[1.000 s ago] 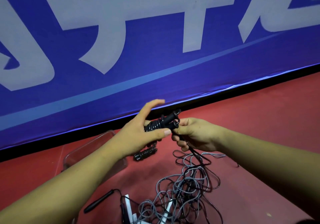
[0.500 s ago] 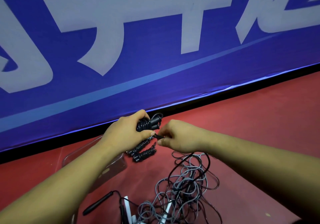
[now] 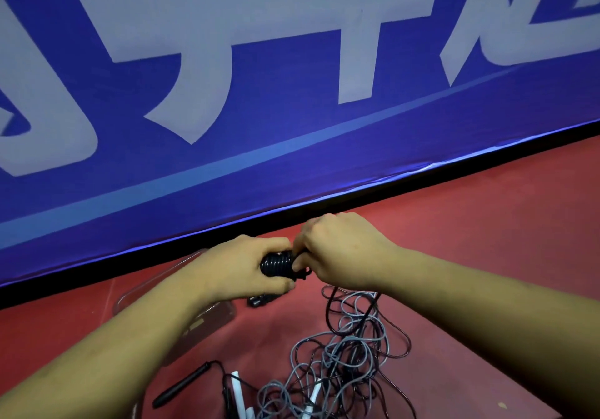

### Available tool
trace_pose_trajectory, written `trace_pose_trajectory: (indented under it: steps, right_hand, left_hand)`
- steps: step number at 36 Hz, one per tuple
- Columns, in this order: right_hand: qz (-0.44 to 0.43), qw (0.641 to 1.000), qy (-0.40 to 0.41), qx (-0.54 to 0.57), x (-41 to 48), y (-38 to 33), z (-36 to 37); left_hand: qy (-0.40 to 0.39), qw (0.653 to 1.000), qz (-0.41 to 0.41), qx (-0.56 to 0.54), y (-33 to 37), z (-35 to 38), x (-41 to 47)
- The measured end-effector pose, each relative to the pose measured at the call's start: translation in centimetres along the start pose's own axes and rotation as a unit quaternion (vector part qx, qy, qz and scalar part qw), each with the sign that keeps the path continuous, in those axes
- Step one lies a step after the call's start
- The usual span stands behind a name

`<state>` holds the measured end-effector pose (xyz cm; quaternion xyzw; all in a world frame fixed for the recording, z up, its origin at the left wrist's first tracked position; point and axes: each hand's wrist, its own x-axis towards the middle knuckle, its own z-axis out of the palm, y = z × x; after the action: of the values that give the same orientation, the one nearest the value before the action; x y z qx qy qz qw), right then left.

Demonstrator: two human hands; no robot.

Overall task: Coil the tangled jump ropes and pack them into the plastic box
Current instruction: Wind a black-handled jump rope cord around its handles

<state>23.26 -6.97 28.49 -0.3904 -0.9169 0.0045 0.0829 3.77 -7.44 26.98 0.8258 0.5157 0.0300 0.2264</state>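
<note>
My left hand [image 3: 240, 267] grips a black jump rope [image 3: 278, 262] wound in tight turns around its handles. My right hand [image 3: 337, 249] is closed on the same bundle's right end, pinching the black cord, which trails down from it to the floor. A tangle of grey and black ropes [image 3: 344, 363] lies on the red floor below my hands. A clear plastic box [image 3: 162, 284] sits on the floor under my left wrist, mostly hidden by my forearm. A second black coiled piece [image 3: 259, 300] shows just beneath my left hand.
A blue banner with large pale lettering [image 3: 292, 94] stands as a wall right behind my hands. A loose black handle [image 3: 181, 387] and white handles [image 3: 238, 392] lie at the tangle's left edge. Red floor [image 3: 487, 240] stretches to the right.
My left hand went from spread fingers to a full grip on the black bundle. My right hand moved up and in against the bundle's end, drawing the trailing cord with it.
</note>
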Motion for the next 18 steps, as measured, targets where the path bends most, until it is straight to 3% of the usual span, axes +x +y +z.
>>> trace_pose_trajectory:
  steps: [7, 9, 11, 13, 18]
  right_hand:
    - [0.063, 0.995, 0.007, 0.073, 0.5, 0.3, -0.6]
    - [0.079, 0.983, -0.019, 0.165, 0.4, 0.9, -0.4]
    - [0.087, 0.939, -0.037, 0.330, 0.1, 1.9, 0.1]
    - [0.105, 0.867, -0.052, 0.484, -0.4, 2.9, 0.8]
    - [0.150, 0.765, -0.092, 0.620, -1.4, 4.1, 3.0]
  left_hand:
    - [-0.005, 0.996, -0.001, 0.084, 0.5, 0.2, -0.1]
    - [-0.004, 0.997, 0.014, 0.070, 0.8, 0.3, -0.3]
    - [-0.008, 0.999, 0.033, 0.019, 0.9, 0.2, -0.5]
    - [0.005, 0.998, 0.049, -0.041, 1.1, 0.3, -0.8]
    - [0.044, 0.983, 0.055, -0.168, 2.0, 1.2, -0.9]
